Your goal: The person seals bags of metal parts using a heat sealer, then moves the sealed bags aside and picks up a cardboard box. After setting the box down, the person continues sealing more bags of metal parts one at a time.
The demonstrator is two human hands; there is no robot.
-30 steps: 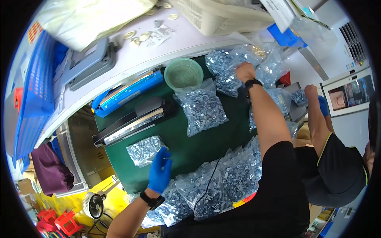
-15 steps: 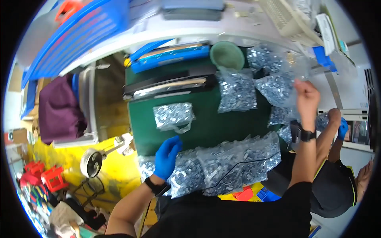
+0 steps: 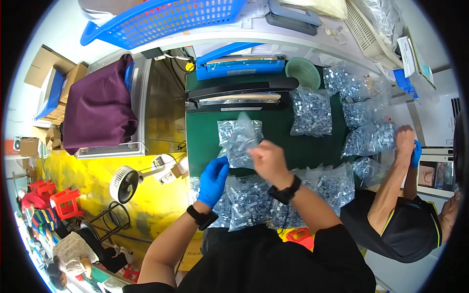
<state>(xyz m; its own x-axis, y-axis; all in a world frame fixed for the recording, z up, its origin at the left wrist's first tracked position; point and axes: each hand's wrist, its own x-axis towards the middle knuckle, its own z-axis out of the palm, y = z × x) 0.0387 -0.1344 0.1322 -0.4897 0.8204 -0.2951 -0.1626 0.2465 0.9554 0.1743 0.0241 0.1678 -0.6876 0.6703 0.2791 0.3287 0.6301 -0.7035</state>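
A clear plastic bag (image 3: pixel 238 149) of small metallic-looking pieces hangs over the green table. My bare right hand (image 3: pixel 271 162) is closed on its right side. In a blue glove, my left hand (image 3: pixel 212 184) has its fingers bent together at the bag's left edge; whether they grip it I cannot tell. Behind the hanging bag, partly hidden, another filled bag (image 3: pixel 226 128) lies flat on the table. A row of similar filled bags (image 3: pixel 249 202) lies along the near edge, under my wrists.
Filled bags (image 3: pixel 311 115) and a green bowl (image 3: pixel 303 73) stand farther right. Black (image 3: pixel 239 89) and blue (image 3: pixel 239 68) ring binders lie at the back. At the right, a co-worker's arm (image 3: pixel 393 171) reaches to the bags. A fan (image 3: pixel 124 184) stands left of the table (image 3: pixel 202 141).
My right hand has come from the bags at the right to the middle, bringing a bag. My left hand has risen toward it. The head view has shifted.
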